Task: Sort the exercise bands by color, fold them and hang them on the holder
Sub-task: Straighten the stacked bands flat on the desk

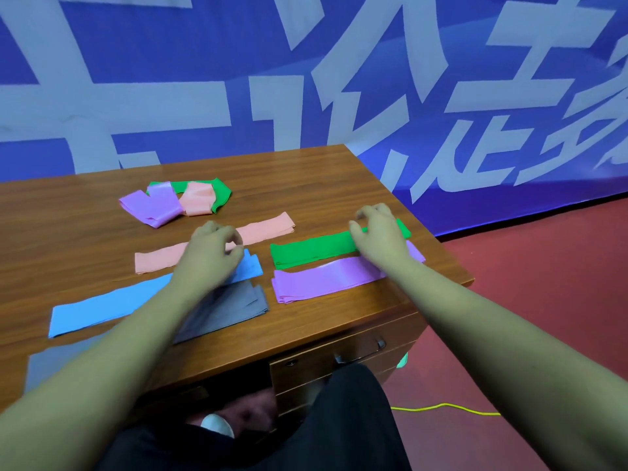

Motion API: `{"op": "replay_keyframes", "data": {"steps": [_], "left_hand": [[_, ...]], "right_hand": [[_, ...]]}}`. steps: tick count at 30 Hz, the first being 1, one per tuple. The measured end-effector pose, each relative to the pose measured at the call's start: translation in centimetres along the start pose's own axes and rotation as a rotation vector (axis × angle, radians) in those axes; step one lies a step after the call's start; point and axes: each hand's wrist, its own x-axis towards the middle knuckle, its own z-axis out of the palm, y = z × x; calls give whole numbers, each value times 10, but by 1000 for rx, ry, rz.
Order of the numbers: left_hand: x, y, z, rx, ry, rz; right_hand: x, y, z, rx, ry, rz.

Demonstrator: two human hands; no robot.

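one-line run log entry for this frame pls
phase: sorting | left hand: over pink band, grip unclear | right hand: pinches green band | unsorted pile: far side | holder: not in view

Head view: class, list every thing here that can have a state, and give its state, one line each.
left hand: fingers curled over pink band; grip unclear.
right hand: grips green band at its far end.
pink band: laid flat.
green band: laid flat.
blue band: laid flat, forearm across it.
grey band: folded flat.
purple band: folded flat.
back pile: purple, pink, green bands, loose, unsorted.
drawer: shut.
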Motion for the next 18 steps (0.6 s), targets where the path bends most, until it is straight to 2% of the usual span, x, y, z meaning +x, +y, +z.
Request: {"op": "replay_keyframes", "data": {"steps": [8, 15, 18], "left_hand": [[36, -85, -46, 96, 65, -279], [74, -143, -38, 123, 131, -315], [89, -170, -33, 108, 75, -316]], "right_hand": [[43, -128, 85, 80, -249, -178], [89, -198, 164, 48, -392, -238], [102, -219, 195, 36, -395, -336]]}}
